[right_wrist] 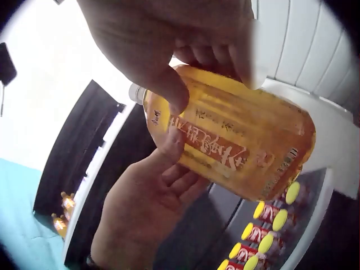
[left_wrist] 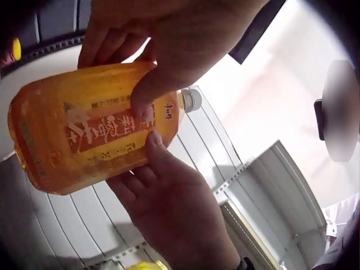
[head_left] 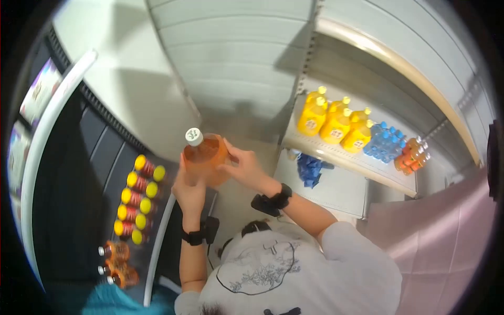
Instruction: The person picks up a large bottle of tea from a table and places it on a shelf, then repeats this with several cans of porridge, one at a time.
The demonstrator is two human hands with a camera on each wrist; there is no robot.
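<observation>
A large bottle of orange-amber drink (head_left: 214, 152) with a white cap is held between both hands in front of the chest. My left hand (head_left: 189, 197) grips its left side, and my right hand (head_left: 249, 168) grips the right. In the left wrist view, the left hand (left_wrist: 185, 39) is above the bottle (left_wrist: 50, 135) and the right hand (left_wrist: 180, 208) below. Both thumbs rest on the red label with pale characters. The right wrist view shows the bottle (right_wrist: 270, 135) with the right hand (right_wrist: 163, 39) above and the left hand (right_wrist: 140, 208) below.
On the left, a dark shelf holds yellow-capped jars (head_left: 139, 199) and small orange-brown bottles (head_left: 118, 262). The right shelf carries yellow bottles (head_left: 334, 126), blue-capped water bottles (head_left: 386, 144) and small orange bottles (head_left: 412, 157). A blue crumpled bag (head_left: 310, 170) lies below it.
</observation>
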